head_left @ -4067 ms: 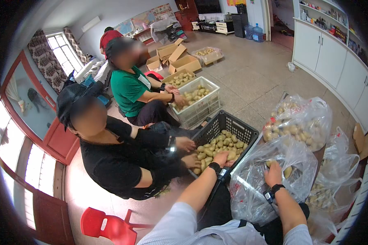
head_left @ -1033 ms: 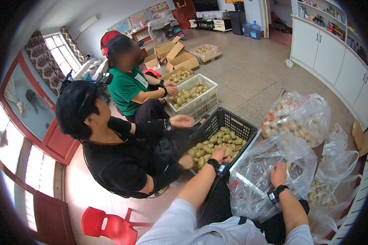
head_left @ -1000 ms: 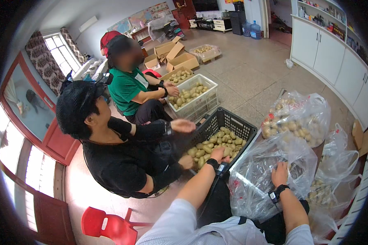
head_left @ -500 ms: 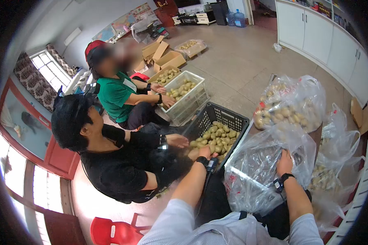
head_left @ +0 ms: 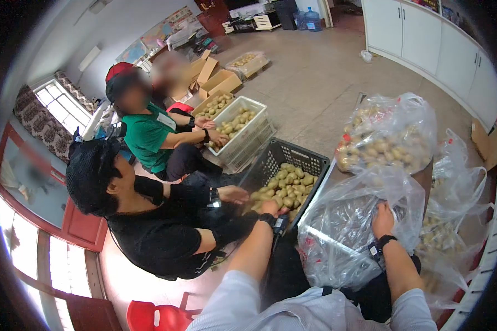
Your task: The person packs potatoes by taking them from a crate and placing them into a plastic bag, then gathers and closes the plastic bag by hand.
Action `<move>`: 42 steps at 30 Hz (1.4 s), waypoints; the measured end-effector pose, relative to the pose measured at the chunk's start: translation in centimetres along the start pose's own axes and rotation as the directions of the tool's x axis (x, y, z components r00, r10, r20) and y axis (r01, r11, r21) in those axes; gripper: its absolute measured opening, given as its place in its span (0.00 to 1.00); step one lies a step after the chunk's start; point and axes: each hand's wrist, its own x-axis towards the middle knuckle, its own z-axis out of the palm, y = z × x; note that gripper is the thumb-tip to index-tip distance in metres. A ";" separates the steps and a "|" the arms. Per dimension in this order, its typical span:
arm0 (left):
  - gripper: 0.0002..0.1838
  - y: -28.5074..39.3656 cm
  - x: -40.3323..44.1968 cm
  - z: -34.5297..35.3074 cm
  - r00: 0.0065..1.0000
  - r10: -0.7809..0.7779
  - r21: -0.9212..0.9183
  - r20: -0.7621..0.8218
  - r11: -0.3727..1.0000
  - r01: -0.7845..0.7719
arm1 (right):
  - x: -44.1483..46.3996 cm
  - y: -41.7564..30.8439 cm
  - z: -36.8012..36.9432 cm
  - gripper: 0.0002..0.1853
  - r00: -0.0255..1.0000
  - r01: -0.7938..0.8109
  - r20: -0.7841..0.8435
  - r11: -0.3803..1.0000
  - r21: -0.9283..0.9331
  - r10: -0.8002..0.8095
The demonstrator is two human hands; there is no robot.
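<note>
My left hand reaches over the near edge of the black crate and touches the potatoes inside; whether it grips one is hidden. My right hand is closed on the rim of a clear plastic bag that lies spread in front of me. Behind that bag stands a clear bag full of potatoes. A co-worker in black sits at the left of the crate, one hand beside the potatoes.
A co-worker in green handles potatoes in a white crate. Open cardboard boxes stand behind. More plastic bags lie at the right. A red stool is at the lower left.
The view has swung right and down. My right hand has gone from inside the clear bag to its rim. My left hand has shifted toward the crate's near left part. The co-worker's raised hand has lowered.
</note>
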 end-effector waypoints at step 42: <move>0.14 12.1 -4.5 -7.2 0.899 0.159 -0.906 0.409 -0.043 0.420 | -3.0 -15.8 -0.7 0.21 0.929 -0.036 0.263 0.646 0.763 -0.260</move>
